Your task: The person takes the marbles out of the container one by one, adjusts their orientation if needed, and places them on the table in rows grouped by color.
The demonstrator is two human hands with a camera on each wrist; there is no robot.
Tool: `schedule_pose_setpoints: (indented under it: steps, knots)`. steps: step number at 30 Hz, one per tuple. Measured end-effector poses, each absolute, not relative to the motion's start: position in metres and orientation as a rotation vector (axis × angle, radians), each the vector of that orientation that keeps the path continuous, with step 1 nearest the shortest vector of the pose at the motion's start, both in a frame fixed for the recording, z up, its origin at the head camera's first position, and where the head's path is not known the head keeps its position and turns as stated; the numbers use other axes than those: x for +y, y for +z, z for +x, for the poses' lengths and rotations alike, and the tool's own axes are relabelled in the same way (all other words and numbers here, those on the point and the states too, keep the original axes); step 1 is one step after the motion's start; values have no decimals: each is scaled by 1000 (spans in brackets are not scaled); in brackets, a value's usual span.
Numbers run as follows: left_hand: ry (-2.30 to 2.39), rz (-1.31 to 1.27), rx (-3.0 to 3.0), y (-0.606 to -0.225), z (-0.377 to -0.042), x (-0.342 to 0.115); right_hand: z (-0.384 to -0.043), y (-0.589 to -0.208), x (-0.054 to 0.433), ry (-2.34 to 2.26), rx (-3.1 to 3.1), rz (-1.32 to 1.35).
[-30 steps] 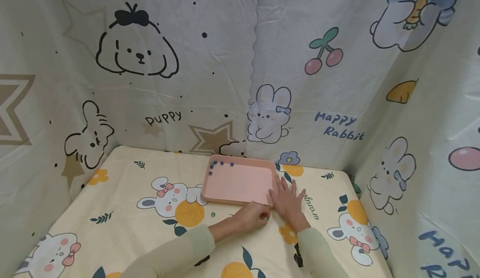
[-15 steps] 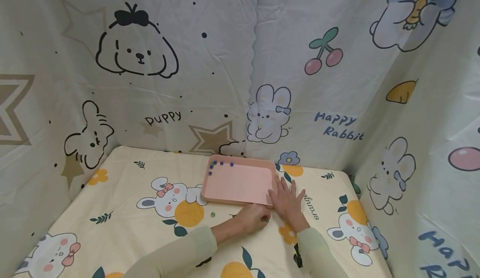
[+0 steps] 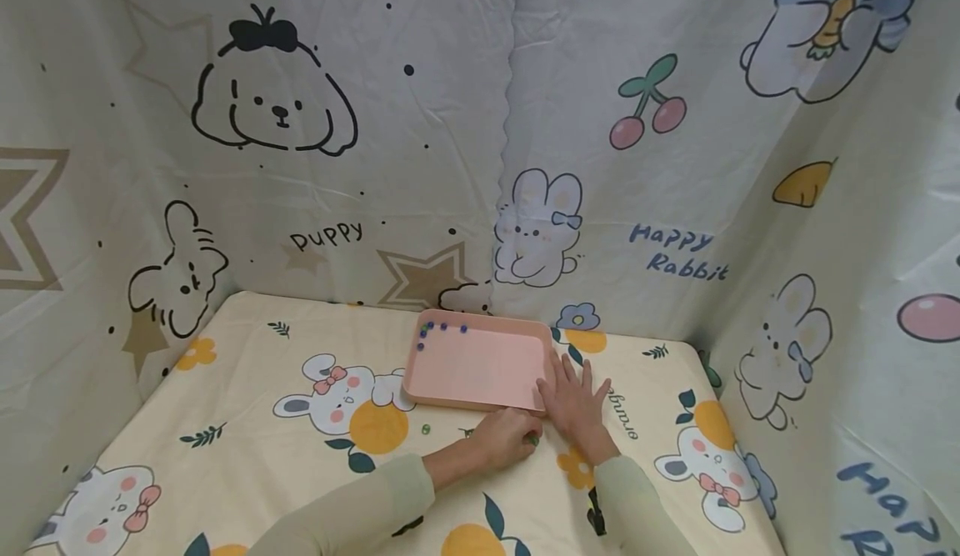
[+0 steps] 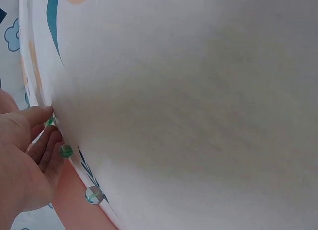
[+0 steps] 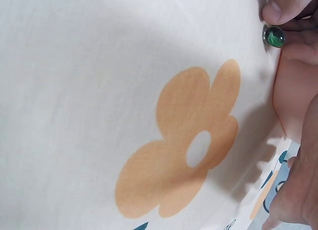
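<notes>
My left hand (image 3: 508,439) bends at the front edge of the pink tray (image 3: 480,364), close to its near right corner. In the left wrist view, thumb and forefinger pinch a green marble (image 4: 49,120) low over the cloth; the right wrist view shows a green marble (image 5: 274,37) by that thumb. Another green marble (image 4: 65,151) sits right beside the curled fingers, and a clear marble with a green swirl (image 4: 94,195) lies farther along. Fingers spread, my right hand (image 3: 577,402) rests against the tray's right side.
Several dark blue marbles (image 3: 443,326) are gathered at the tray's far left corner. One green marble (image 3: 426,428) lies on the printed cloth (image 3: 262,423) in front of the tray. Patterned curtains (image 3: 420,164) enclose the surface at the back and sides.
My left hand has shifted slightly to the right along the tray's front edge, covering more of the marble in its fingers. The right hand and tray have stayed put.
</notes>
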State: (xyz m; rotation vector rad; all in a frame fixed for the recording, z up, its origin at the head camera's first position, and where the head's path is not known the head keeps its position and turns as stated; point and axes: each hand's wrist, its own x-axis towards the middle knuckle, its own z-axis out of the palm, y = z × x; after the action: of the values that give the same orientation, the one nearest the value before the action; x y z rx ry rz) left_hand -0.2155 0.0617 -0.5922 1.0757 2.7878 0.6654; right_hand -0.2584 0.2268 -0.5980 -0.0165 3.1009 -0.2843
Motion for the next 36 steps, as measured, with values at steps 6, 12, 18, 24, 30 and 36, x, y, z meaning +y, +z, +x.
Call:
schedule_pose_setpoints:
  steps: [6, 12, 18, 24, 30, 36]
  knots:
    - [793, 1014, 2755, -586, -213, 56, -257, -597, 227, -264, 3120, -24]
    - [1052, 896, 2683, -568, -222, 34, -257, -596, 227, -249, 3136, -55]
    - [1215, 798, 2812, -554, -252, -5, -256, -598, 229, -267, 3141, -49]
    - [1414, 530, 2940, -550, -288, -41, -255, -598, 231, -313, 3121, -42]
    - [1373, 183, 3001, -554, -315, -59, -255, -598, 234, -324, 3107, -20]
    - [1158, 83, 3038, -557, -327, -67, -254, -596, 232, -337, 3095, -19]
